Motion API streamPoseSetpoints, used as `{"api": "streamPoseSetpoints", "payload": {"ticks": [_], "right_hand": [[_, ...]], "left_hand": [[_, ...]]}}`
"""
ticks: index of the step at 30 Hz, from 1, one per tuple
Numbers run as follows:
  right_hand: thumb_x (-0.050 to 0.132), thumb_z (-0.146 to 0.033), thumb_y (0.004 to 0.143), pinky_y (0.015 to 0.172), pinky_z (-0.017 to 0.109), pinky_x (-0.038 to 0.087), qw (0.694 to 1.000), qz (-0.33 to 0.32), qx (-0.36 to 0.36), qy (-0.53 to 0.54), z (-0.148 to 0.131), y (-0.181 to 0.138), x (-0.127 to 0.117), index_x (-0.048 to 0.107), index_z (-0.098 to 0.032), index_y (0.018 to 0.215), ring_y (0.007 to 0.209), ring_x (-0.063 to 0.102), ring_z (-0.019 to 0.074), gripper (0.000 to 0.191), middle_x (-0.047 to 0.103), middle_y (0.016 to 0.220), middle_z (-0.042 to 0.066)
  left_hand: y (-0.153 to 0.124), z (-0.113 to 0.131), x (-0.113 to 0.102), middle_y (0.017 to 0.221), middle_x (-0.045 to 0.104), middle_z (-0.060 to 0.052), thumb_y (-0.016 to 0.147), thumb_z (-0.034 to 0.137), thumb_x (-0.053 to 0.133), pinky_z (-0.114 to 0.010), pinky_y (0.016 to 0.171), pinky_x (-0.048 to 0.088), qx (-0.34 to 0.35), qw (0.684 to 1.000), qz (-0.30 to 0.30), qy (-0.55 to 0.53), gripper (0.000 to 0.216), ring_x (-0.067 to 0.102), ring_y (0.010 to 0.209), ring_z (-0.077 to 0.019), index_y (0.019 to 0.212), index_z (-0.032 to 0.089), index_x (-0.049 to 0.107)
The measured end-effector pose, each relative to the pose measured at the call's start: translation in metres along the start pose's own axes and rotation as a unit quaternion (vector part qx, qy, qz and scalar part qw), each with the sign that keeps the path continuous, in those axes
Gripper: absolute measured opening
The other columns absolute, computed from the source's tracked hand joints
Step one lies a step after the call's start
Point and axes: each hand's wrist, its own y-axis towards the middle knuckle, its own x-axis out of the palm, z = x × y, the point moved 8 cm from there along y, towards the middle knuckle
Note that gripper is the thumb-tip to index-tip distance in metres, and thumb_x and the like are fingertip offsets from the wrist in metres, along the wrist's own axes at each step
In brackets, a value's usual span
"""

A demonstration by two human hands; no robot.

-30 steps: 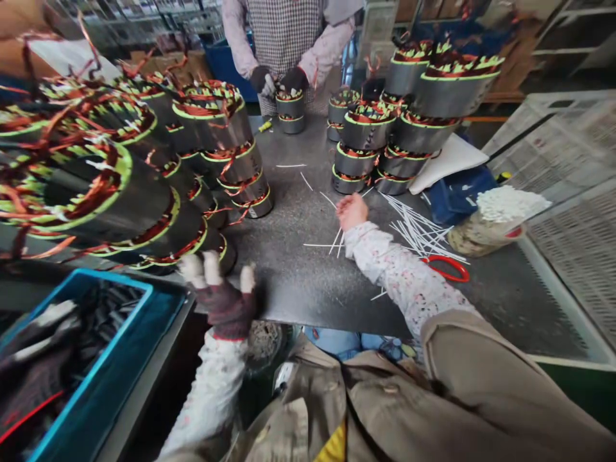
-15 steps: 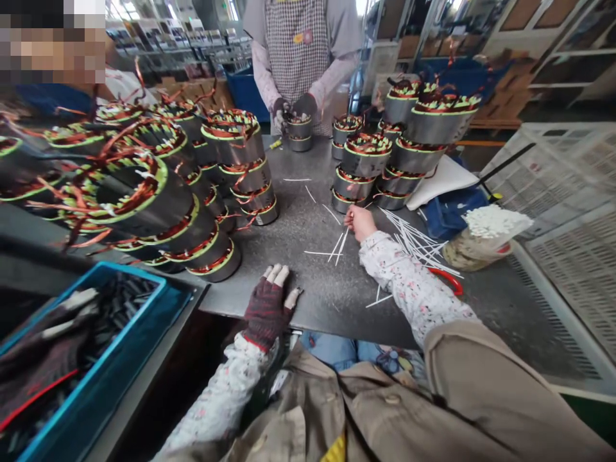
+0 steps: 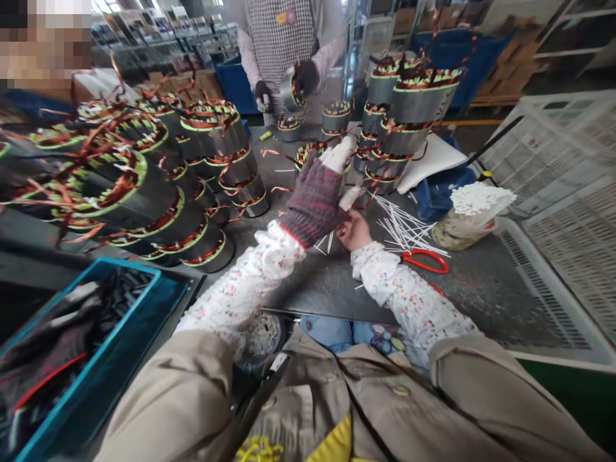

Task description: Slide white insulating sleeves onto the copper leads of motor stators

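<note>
At the dark table point(image 3: 327, 285), a green-rimmed stator point(image 3: 304, 154) trails copper wires point(image 3: 276, 153).

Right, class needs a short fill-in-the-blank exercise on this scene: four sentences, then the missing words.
1. The person's bare hand is the ____ one.
2. The person's other hand wears a dark ____.
3. The thin strips on the table are ____ in colour.
4. The looped handle beside them is ____ in colour.

Missing words: right; glove; white; red.
</note>
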Motion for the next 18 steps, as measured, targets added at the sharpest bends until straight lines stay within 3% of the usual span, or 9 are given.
{"api": "streamPoseSetpoints", "payload": {"ticks": [2, 4, 6, 9, 11, 14, 18], "right_hand": [[0.043, -0.055, 0.105, 0.049, 0.018, 0.041, 1.000, 0.006, -0.009, 0.027, -0.025, 0.009, -0.009, 0.053, -0.021, 0.078, 0.054, 0.052, 0.0077, 0.045, 0.056, 0.066, -0.004], [0.042, -0.062, 0.103, 0.043, 0.019, 0.031, 0.999, -0.008, -0.016, 0.038, -0.042, 0.011, -0.011, 0.040, -0.022, 0.068, 0.046, 0.043, 0.0077, 0.053, 0.046, 0.056, -0.006], [0.047, -0.067, 0.099, 0.040, 0.020, 0.024, 0.999, -0.031, -0.013, 0.027, -0.048, 0.004, -0.010, 0.031, -0.022, 0.063, 0.041, 0.033, 0.0081, 0.060, 0.037, 0.049, -0.007], [0.047, -0.064, 0.100, 0.038, 0.020, 0.016, 0.998, -0.063, -0.007, -0.008, -0.049, -0.011, -0.019, 0.024, -0.023, 0.058, 0.038, 0.018, 0.0078, 0.063, 0.024, 0.042, -0.009], [0.046, -0.058, 0.102, 0.037, 0.020, 0.017, 0.997, -0.070, -0.011, -0.016, -0.053, -0.015, -0.033, 0.024, -0.023, 0.057, 0.038, 0.016, 0.0080, 0.062, 0.022, 0.042, -0.008], [0.049, -0.056, 0.100, 0.040, 0.022, 0.028, 0.999, -0.042, -0.019, -0.004, -0.065, -0.011, -0.065, 0.033, -0.022, 0.055, 0.040, 0.029, 0.0098, 0.058, 0.030, 0.046, -0.005], [0.049, -0.050, 0.095, 0.045, 0.029, 0.040, 0.997, 0.036, -0.069, -0.012, -0.074, -0.008, -0.117, 0.047, -0.025, 0.059, 0.047, 0.045, 0.0142, 0.044, 0.045, 0.056, 0.000]], "left_hand": [[0.020, -0.006, 0.013, 0.149, 0.057, -0.020, 0.095, 0.036, 0.066, -0.056, 0.132, 0.018, -0.037, 0.998, -0.038, 0.042, 0.068, 0.048, 0.147, -0.0326, 0.151, 0.003, 0.042], [0.033, -0.010, 0.021, 0.126, 0.071, -0.018, 0.092, 0.029, 0.070, -0.057, 0.127, 0.029, -0.086, 0.991, -0.069, 0.070, 0.051, 0.064, 0.128, -0.0331, 0.135, 0.005, 0.059], [0.037, -0.012, 0.023, 0.110, 0.076, -0.015, 0.091, 0.027, 0.071, -0.055, 0.115, 0.045, -0.123, 0.985, -0.084, 0.085, 0.033, 0.071, 0.112, -0.0319, 0.118, 0.009, 0.069], [0.034, -0.012, 0.014, 0.105, 0.077, -0.012, 0.090, 0.038, 0.074, -0.046, 0.102, 0.053, -0.141, 0.983, -0.071, 0.098, 0.032, 0.071, 0.106, -0.0293, 0.111, 0.014, 0.072], [0.030, -0.008, 0.010, 0.105, 0.077, -0.011, 0.089, 0.044, 0.074, -0.041, 0.102, 0.052, -0.113, 0.987, -0.065, 0.091, 0.037, 0.070, 0.109, -0.0278, 0.113, 0.015, 0.073], [0.028, 0.001, 0.013, 0.111, 0.076, -0.009, 0.088, 0.049, 0.075, -0.035, 0.100, 0.051, -0.044, 0.994, -0.077, 0.062, 0.042, 0.069, 0.112, -0.0247, 0.117, 0.018, 0.075], [0.042, 0.022, 0.030, 0.120, 0.074, -0.006, 0.090, 0.056, 0.070, -0.028, 0.098, 0.050, 0.028, 0.992, -0.113, 0.037, 0.046, 0.069, 0.113, -0.0190, 0.121, 0.022, 0.074]]}}
